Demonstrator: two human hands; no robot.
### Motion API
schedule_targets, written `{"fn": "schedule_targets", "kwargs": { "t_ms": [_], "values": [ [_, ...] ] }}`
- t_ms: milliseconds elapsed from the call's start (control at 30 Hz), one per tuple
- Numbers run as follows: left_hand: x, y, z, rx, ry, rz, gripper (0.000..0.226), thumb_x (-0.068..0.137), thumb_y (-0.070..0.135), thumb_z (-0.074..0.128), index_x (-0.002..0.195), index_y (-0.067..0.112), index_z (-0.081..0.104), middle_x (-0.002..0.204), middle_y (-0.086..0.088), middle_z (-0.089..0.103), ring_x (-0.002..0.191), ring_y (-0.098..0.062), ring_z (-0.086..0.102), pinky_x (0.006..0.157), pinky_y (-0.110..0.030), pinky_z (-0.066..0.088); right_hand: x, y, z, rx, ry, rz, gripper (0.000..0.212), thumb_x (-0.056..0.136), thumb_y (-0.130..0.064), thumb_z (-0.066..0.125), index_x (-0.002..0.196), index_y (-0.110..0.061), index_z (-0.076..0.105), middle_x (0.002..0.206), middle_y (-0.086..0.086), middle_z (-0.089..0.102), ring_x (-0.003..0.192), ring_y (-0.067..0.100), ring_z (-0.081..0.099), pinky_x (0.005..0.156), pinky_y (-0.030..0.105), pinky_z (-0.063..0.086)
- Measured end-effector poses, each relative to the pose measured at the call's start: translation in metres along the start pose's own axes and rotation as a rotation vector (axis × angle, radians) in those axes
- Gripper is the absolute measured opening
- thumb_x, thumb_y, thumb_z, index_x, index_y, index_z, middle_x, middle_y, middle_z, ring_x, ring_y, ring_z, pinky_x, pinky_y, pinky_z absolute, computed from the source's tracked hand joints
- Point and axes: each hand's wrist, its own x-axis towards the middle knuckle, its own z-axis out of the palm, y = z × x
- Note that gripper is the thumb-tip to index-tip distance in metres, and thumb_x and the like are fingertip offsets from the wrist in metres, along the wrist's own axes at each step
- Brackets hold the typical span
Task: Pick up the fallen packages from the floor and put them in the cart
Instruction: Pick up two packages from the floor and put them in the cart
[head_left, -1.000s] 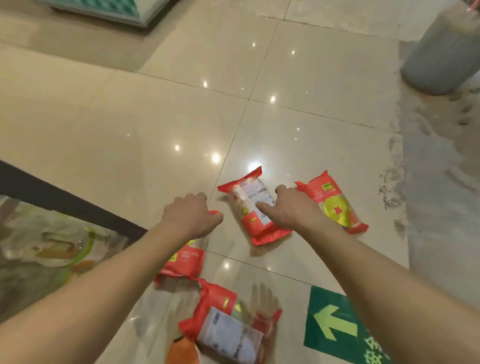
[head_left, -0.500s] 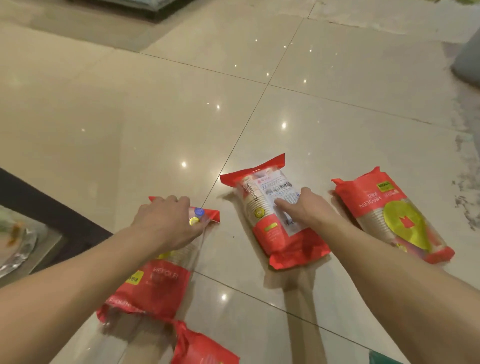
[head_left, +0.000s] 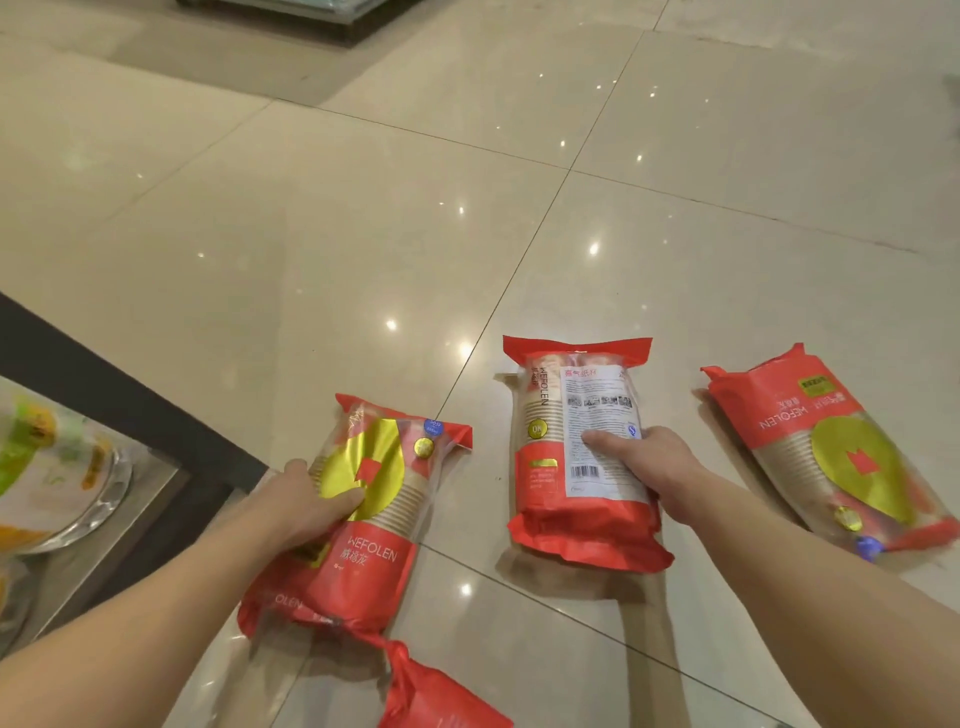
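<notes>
Several red packages of paper cups lie on the glossy tile floor. My left hand grips the left package, thumb across its gold label, fingers under its left side. My right hand clasps the middle package, thumb on its white back label. A third package lies untouched at the right. The red end of a fourth package shows at the bottom edge, partly under the left one.
At the left edge stands a low dark-framed metal shelf with a shiny metal dish and wrapped goods. The base of a display unit runs along the top. Bare tiles stretch beyond the packages.
The view has dropped closer to the floor. My left hand shifted from the package's top to its side and closed on it. My right hand closed around the middle package.
</notes>
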Motion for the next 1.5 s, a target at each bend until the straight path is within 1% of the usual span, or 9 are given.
{"fn": "schedule_targets", "kwargs": {
  "t_ms": [133,300,433,733,867,1000,1100,1267,1500],
  "values": [
    [0.029,-0.028,0.018,-0.273,-0.045,-0.032,0.137,0.047,0.097,0.083,0.152,0.014,0.05,0.133,-0.013,0.075,0.113,-0.036,0.077,0.101,-0.052,0.063,0.002,0.007,0.01,0.085,0.023,-0.002,0.064,0.077,-0.03,0.098,0.126,-0.002,0.068,0.096,0.011,0.084,0.072,0.025,0.083,0.053,0.03,0.063],
    [0.001,-0.009,0.009,-0.432,-0.121,-0.054,0.062,0.079,0.049,0.096,0.117,0.009,0.068,0.109,-0.016,0.083,0.089,-0.033,0.08,0.07,-0.036,0.06,-0.007,0.005,0.018,0.127,0.043,0.003,0.082,0.08,-0.03,0.095,0.135,-0.008,0.037,0.11,0.013,0.077,0.08,0.027,0.083,0.06,0.035,0.064],
    [0.001,0.001,0.019,-0.551,-0.139,-0.019,0.083,0.07,0.053,0.102,0.131,0.013,0.062,0.108,-0.012,0.086,0.088,-0.035,0.086,0.08,-0.048,0.069,-0.014,0.001,0.021,0.151,0.021,-0.029,0.072,0.088,-0.026,0.086,0.141,-0.016,0.039,0.113,0.012,0.077,0.08,0.027,0.084,0.068,0.041,0.068],
    [-0.049,0.061,0.002,-0.807,-0.101,0.147,0.069,0.078,0.052,0.097,0.127,0.016,0.065,0.111,-0.01,0.084,0.088,-0.03,0.085,0.074,-0.042,0.068,-0.101,-0.018,-0.01,0.124,0.044,-0.223,0.064,0.081,-0.027,0.089,0.134,-0.027,0.054,0.118,-0.002,0.079,0.095,0.02,0.082,0.088,0.05,0.067],
    [-0.139,0.085,-0.045,-0.848,-0.092,0.192,0.068,0.077,0.05,0.097,0.13,0.018,0.068,0.111,-0.007,0.086,0.086,-0.026,0.086,0.069,-0.036,0.065,-0.198,-0.053,-0.055,0.177,0.097,-0.254,0.064,0.085,-0.023,0.089,0.139,-0.026,0.055,0.118,-0.005,0.078,0.097,0.015,0.081,0.089,0.044,0.067],
    [-0.261,0.111,-0.139,-0.855,-0.105,0.274,0.06,0.084,0.044,0.094,0.128,0.019,0.063,0.109,-0.007,0.084,0.084,-0.026,0.084,0.069,-0.038,0.064,-0.323,-0.117,-0.115,0.18,0.176,-0.267,0.08,0.064,-0.046,0.09,0.135,-0.035,0.057,0.118,-0.008,0.079,0.101,0.017,0.08,0.092,0.049,0.065],
    [-0.376,0.135,-0.236,-0.881,-0.107,0.349,0.056,0.085,0.043,0.093,0.126,0.02,0.061,0.107,-0.007,0.083,0.074,-0.021,0.084,0.066,-0.037,0.064,-0.441,-0.187,-0.168,0.206,0.189,-0.295,0.071,0.076,-0.038,0.091,0.137,-0.034,0.053,0.119,-0.008,0.077,0.102,0.017,0.08,0.092,0.052,0.065],
    [-0.576,0.165,-0.388,-0.856,-0.129,0.505,0.058,0.087,0.044,0.091,0.129,0.02,0.06,0.11,-0.009,0.081,0.086,-0.027,0.082,0.066,-0.038,0.063,-0.657,-0.299,-0.253,0.23,0.278,-0.369,0.065,0.089,-0.024,0.087,0.144,-0.027,0.05,0.122,-0.007,0.076,0.096,0.008,0.079,0.082,0.03,0.066],
    [-0.751,0.176,-0.52,-0.734,-0.244,0.801,0.06,0.077,0.046,0.099,0.122,0.02,0.07,0.099,-0.012,0.087,0.082,-0.036,0.086,0.082,-0.06,0.069,-0.888,-0.351,-0.302,0.435,0.463,-0.468,0.059,0.088,-0.017,0.088,0.138,-0.023,0.056,0.114,0.001,0.082,0.094,0.021,0.083,0.087,0.049,0.067]
  ]
}}
